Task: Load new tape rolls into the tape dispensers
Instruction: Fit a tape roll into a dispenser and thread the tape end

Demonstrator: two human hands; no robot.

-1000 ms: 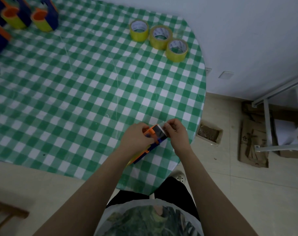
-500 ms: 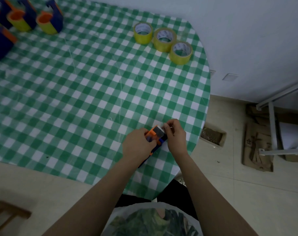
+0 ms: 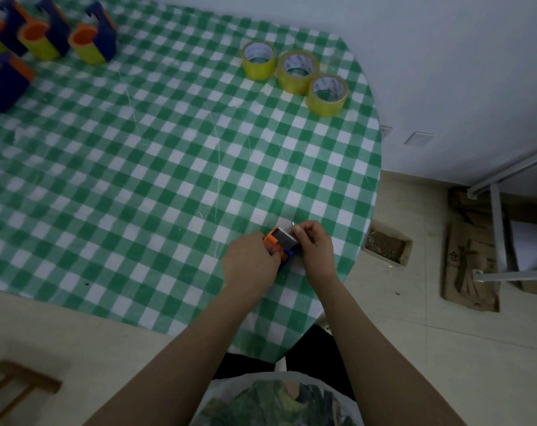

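Observation:
An orange and blue tape dispenser lies on the green checked table near its front right edge. My left hand grips the dispenser's body and covers most of it. My right hand pinches at the dispenser's front end, where a grey plate shows. Three yellow tape rolls stand in a row at the back right. Several loaded blue and orange dispensers stand at the back left.
The table's rounded edge drops to a tiled floor on the right, where a small box, flat cardboard and a white metal frame lie. A wooden piece sits at the lower left.
The view has shifted, so the table and rolls sit further right and lower. Both hands stay on the dispenser, which my left hand now covers more fully.

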